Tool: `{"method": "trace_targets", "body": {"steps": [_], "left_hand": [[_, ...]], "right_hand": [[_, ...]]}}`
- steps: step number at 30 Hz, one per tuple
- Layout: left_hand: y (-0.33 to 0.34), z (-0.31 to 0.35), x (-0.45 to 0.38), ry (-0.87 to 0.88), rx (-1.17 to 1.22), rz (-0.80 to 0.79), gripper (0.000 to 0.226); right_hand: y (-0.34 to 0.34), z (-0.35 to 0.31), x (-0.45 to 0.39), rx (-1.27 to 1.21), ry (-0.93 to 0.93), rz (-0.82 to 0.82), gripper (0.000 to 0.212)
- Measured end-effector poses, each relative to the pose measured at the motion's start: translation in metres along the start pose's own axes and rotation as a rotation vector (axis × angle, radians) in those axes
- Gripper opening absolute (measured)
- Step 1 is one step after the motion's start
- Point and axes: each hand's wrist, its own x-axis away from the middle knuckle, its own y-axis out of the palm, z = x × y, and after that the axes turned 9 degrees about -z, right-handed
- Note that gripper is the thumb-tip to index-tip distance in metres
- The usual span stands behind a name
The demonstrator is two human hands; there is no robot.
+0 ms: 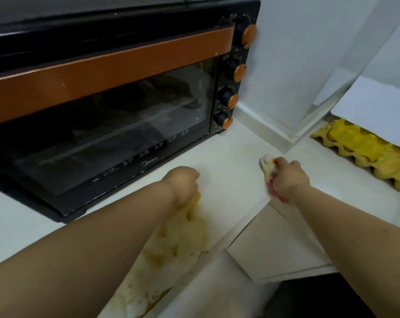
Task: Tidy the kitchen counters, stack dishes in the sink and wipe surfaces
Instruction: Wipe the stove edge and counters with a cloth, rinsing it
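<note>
My left hand (183,182) grips the top of a pale yellow, bubbly-looking sheet (171,253) that hangs down along the counter's front edge under my forearm. My right hand (288,177) holds a bunched cleaning cloth (268,166), whitish-yellow with a pink edge, pressed on the white counter (229,161). The cloth is blurred. Both hands are in front of the black and orange toaster oven (116,106).
The oven fills the counter's left and back, with several orange knobs (232,99) on its right side. A white wall corner (293,134) juts out at right. Yellow egg trays (364,152) lie beyond it under a white board (378,111). White cabinet fronts (274,244) are below.
</note>
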Motion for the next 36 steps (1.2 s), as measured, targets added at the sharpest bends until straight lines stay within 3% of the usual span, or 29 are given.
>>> {"method": "trace_targets", "body": {"steps": [7, 9, 14, 17, 22, 25, 28, 30, 32, 36], "left_hand": [[0.008, -0.028, 0.031, -0.101, 0.077, 0.053, 0.053], [0.01, -0.033, 0.048, -0.109, 0.094, 0.081, 0.054], [0.014, -0.055, 0.108, -0.213, 0.176, 0.212, 0.052], [0.035, -0.08, 0.14, -0.374, 0.133, 0.237, 0.05], [0.073, -0.095, 0.173, -0.546, 0.108, 0.083, 0.041], [0.084, -0.099, 0.182, -0.544, 0.131, 0.054, 0.039], [0.094, -0.106, 0.19, -0.551, 0.188, 0.096, 0.04], [0.1, -0.112, 0.195, -0.561, 0.228, 0.114, 0.041], [0.107, -0.115, 0.199, -0.565, 0.246, 0.118, 0.043], [0.108, -0.12, 0.202, -0.54, 0.193, 0.114, 0.049]], "right_hand": [[0.059, -0.083, 0.083, 0.032, -0.463, -0.157, 0.058], [0.06, -0.065, 0.089, 0.057, -0.429, -0.134, 0.057], [0.032, -0.044, 0.067, -0.03, -0.091, -0.102, 0.055], [0.045, -0.091, 0.076, -0.074, -0.245, -0.131, 0.059], [0.092, -0.136, 0.137, -0.014, -0.665, -0.27, 0.059], [0.084, -0.107, 0.128, 0.004, -0.623, -0.264, 0.059], [0.061, -0.094, 0.101, -0.007, -0.365, -0.136, 0.055], [0.056, -0.105, 0.097, -0.029, -0.28, -0.146, 0.052], [0.065, -0.127, 0.113, -0.06, -0.351, -0.197, 0.056], [0.108, -0.161, 0.171, -0.044, -0.692, -0.298, 0.059]]}}
